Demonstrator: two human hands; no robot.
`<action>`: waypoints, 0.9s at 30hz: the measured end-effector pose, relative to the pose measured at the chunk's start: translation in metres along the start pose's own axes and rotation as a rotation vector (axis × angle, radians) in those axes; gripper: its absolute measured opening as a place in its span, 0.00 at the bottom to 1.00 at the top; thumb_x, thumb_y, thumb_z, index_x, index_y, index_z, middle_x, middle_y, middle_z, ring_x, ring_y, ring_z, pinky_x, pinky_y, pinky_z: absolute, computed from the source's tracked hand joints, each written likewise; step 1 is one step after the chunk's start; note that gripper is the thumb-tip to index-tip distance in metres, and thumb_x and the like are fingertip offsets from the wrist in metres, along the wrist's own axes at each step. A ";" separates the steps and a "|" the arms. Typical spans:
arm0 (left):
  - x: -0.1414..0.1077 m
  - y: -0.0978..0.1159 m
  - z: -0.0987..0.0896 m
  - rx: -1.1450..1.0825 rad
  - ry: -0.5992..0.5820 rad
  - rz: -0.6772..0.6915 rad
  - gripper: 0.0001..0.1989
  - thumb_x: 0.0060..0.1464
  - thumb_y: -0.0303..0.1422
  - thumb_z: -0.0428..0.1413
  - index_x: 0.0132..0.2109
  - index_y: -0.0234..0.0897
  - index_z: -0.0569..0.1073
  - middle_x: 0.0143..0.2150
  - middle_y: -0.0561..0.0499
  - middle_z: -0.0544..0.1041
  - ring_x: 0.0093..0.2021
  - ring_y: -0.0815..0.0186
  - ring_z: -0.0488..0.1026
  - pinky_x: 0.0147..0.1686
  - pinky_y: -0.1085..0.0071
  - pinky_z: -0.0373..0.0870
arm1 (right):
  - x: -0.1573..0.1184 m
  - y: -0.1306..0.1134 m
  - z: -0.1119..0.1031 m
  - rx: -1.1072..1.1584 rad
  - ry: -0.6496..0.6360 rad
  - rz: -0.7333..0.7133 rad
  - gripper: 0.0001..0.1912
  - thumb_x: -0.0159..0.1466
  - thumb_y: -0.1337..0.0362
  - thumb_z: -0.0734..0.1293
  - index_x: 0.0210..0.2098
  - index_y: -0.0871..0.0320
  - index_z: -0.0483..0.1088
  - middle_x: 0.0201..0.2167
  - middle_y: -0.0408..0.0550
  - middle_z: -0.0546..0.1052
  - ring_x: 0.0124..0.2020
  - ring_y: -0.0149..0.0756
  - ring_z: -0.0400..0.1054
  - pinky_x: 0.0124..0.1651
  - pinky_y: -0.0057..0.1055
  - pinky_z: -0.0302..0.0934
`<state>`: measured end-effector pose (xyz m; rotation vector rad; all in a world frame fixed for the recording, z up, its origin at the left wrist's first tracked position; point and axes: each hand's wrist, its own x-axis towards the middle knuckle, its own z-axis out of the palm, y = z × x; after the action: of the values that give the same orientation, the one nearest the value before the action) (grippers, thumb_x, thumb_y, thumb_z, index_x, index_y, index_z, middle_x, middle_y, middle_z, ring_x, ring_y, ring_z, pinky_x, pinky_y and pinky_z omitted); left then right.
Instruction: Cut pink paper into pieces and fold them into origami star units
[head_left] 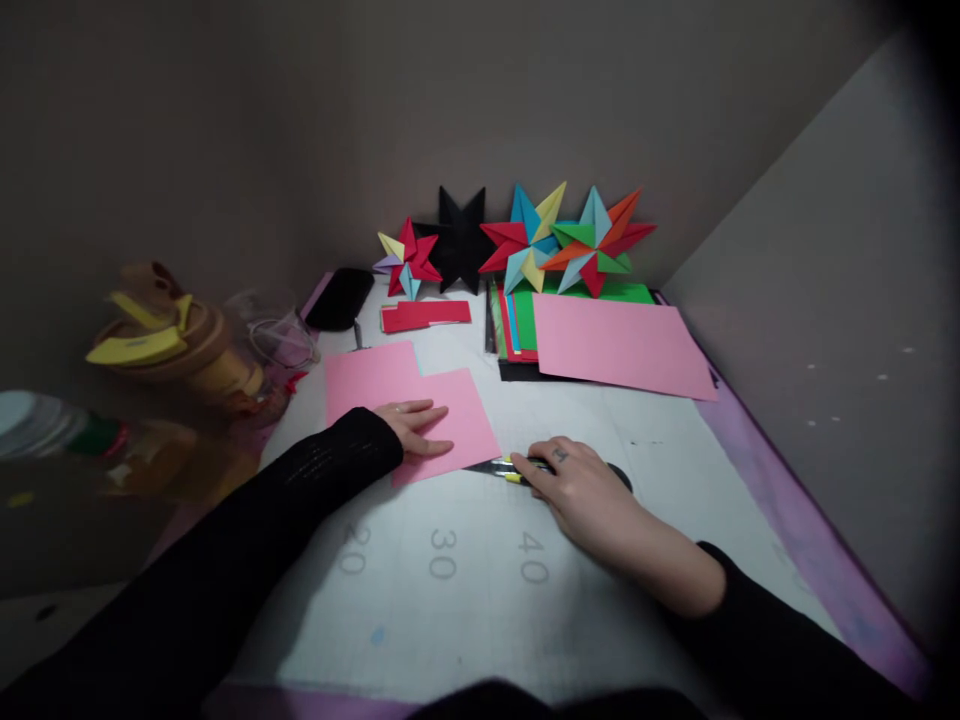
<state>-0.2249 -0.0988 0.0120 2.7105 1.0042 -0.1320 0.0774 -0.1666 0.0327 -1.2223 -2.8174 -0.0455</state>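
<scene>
White mat (450, 625) beside clear cup (281, 335), contents indistinct; left fingers (429, 412) splayed on paper (466, 420), right fingers (541, 480) around scissors (491, 467)

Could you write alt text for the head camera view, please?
A left hand rests on pink paper on a white surface, while the right hand holds scissors at the paper's edge. Behind, four folded paper stars stand against a wall, near a stack of coloured sheets.

A bottle (94, 433) is at nine o'clock; a flat black object (342, 299) near ten. At twelve stands a black star (462, 242).
</scene>
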 end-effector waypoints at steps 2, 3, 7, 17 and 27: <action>0.001 -0.004 -0.003 -0.022 -0.046 0.008 0.21 0.53 0.35 0.58 0.54 0.56 0.69 0.66 0.50 0.53 0.66 0.53 0.47 0.59 0.58 0.54 | 0.001 0.000 0.000 -0.021 0.006 -0.011 0.22 0.59 0.77 0.61 0.52 0.58 0.67 0.41 0.56 0.73 0.40 0.42 0.63 0.39 0.36 0.57; 0.001 -0.004 -0.004 -0.034 -0.067 -0.006 0.22 0.53 0.34 0.58 0.55 0.56 0.68 0.66 0.50 0.52 0.66 0.52 0.45 0.59 0.54 0.54 | 0.001 0.000 0.000 -0.028 0.006 -0.018 0.22 0.59 0.77 0.61 0.52 0.59 0.68 0.41 0.56 0.73 0.39 0.42 0.62 0.38 0.36 0.56; 0.001 -0.002 -0.001 -0.073 -0.067 -0.048 0.24 0.52 0.31 0.58 0.55 0.58 0.66 0.67 0.51 0.50 0.66 0.52 0.44 0.57 0.48 0.54 | 0.004 -0.002 -0.001 -0.037 0.015 -0.035 0.22 0.58 0.77 0.60 0.51 0.60 0.68 0.40 0.56 0.73 0.39 0.43 0.62 0.38 0.36 0.55; 0.005 -0.004 -0.011 -0.152 -0.189 0.008 0.23 0.56 0.33 0.54 0.59 0.53 0.64 0.68 0.44 0.46 0.66 0.42 0.40 0.56 0.40 0.49 | 0.017 -0.020 -0.008 0.005 -0.076 -0.056 0.23 0.58 0.77 0.61 0.53 0.62 0.66 0.42 0.58 0.73 0.40 0.45 0.62 0.40 0.38 0.54; 0.000 0.001 -0.006 -0.197 -0.072 -0.013 0.18 0.60 0.31 0.51 0.55 0.54 0.68 0.67 0.45 0.51 0.66 0.46 0.43 0.57 0.45 0.49 | 0.046 -0.063 -0.003 0.089 -0.080 -0.121 0.16 0.61 0.73 0.61 0.49 0.61 0.67 0.38 0.57 0.73 0.38 0.43 0.62 0.37 0.37 0.53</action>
<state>-0.2244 -0.0984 0.0176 2.5041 0.9611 -0.1247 0.0003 -0.1759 0.0394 -1.0583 -2.9233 0.1245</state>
